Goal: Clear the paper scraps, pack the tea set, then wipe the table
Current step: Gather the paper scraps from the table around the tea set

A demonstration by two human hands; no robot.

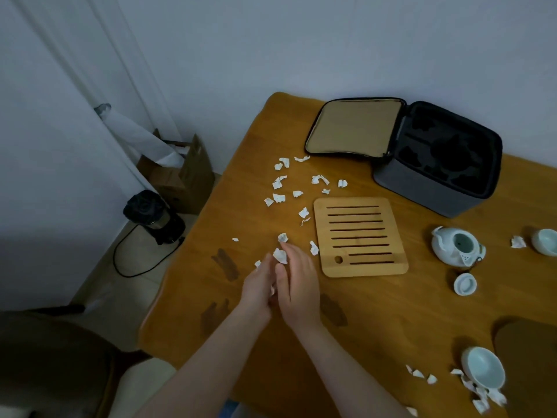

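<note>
Several white paper scraps [278, 198] lie scattered on the wooden table [241, 182], with more near the front right. My left hand [258, 289] is cupped around gathered scraps. My right hand [297, 283] presses against it, fingertips pinching a paper scrap [280, 255]. Right of my hands lies a slatted bamboo tea tray [360, 236]. A white teapot [456, 245] stands without its lid [465, 284], which rests just in front of it. One white cup [483, 368] sits at the front right, another [545, 241] at the right edge. The grey carry case [437, 164] stands open at the back.
A dark brown mat [530, 357] lies at the front right. On the floor left of the table stand a black kettle-like appliance [152, 215] with a cord and a cardboard box [180, 170]. A chair [54, 363] is at the lower left.
</note>
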